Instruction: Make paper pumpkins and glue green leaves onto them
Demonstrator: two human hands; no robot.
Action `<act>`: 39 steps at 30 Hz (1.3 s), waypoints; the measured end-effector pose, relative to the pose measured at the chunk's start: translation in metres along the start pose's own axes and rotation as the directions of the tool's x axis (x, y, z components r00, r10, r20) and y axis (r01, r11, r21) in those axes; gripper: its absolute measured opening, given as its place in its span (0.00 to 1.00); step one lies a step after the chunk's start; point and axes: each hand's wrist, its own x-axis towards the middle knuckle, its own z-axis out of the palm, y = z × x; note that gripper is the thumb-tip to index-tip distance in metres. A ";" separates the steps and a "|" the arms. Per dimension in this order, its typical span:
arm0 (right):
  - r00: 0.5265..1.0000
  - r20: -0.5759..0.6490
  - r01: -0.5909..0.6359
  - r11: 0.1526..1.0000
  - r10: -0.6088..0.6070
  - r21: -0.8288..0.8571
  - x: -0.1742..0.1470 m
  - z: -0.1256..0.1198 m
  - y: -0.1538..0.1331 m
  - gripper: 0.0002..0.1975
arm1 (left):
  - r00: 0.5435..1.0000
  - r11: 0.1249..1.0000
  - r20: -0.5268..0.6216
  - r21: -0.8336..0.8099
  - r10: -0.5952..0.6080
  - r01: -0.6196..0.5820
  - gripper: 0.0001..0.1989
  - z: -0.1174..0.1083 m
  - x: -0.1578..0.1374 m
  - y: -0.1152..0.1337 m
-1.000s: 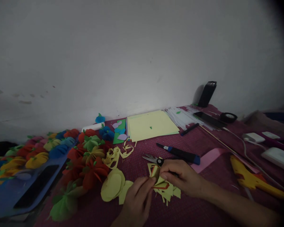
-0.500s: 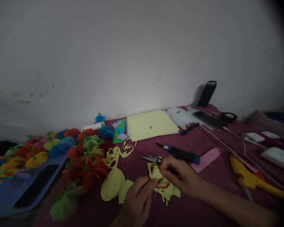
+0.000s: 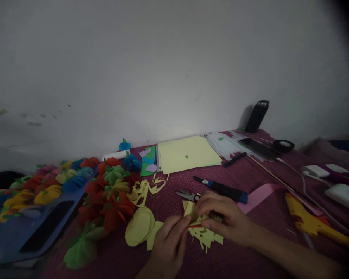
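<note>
Between my hands is a small folded piece of yellow paper (image 3: 191, 209) with a red-orange edge. My left hand (image 3: 169, 242) pinches its left side between thumb and fingers. On the right side, my right hand (image 3: 221, 217) has its curled fingers closed on the same paper, hiding part of it. Yellow paper scraps (image 3: 207, 237) lie beneath both hands. Just beyond them rest small scissors (image 3: 188, 195), their handles partly covered by my right hand, and a dark blue utility knife (image 3: 223, 190). Cut yellow paper ovals (image 3: 139, 226) are left of my left hand.
Colourful paper pumpkins (image 3: 116, 209) crowd the left side and a blue tray (image 3: 6, 242). Yellow sheets (image 3: 189, 153) lie by the wall. At right are a yellow glue gun (image 3: 305, 221), a pink strip (image 3: 258, 195), a phone (image 3: 258, 148), a cable, tape (image 3: 283, 145) and a black bottle (image 3: 257, 116).
My right hand's fingers have closed further over the folded yellow paper, covering more of it. My left hand keeps its pinch. The whole view has shifted slightly.
</note>
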 end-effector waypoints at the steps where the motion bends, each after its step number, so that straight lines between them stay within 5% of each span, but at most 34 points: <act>1: 1.000 0.008 0.004 1.000 -0.003 -0.005 0.001 0.000 -0.001 0.04 | 1.000 1.000 0.001 0.014 -0.003 0.003 0.20 0.000 -0.001 0.000; 12: 0.972 0.190 -0.162 0.980 0.138 0.116 0.006 -0.004 -0.003 0.08 | 0.999 0.999 0.032 0.025 0.020 -0.021 0.20 0.000 0.000 -0.001; 23: 0.964 0.151 -0.218 0.976 0.217 -0.007 0.002 -0.001 0.002 0.16 | 0.996 1.000 0.087 0.018 0.023 -0.025 0.22 0.003 -0.007 -0.004; 39: 0.963 0.061 -0.246 0.951 0.261 -0.186 -0.001 0.007 -0.002 0.14 | 0.991 0.997 0.127 -0.058 0.050 -0.043 0.23 0.003 -0.007 -0.004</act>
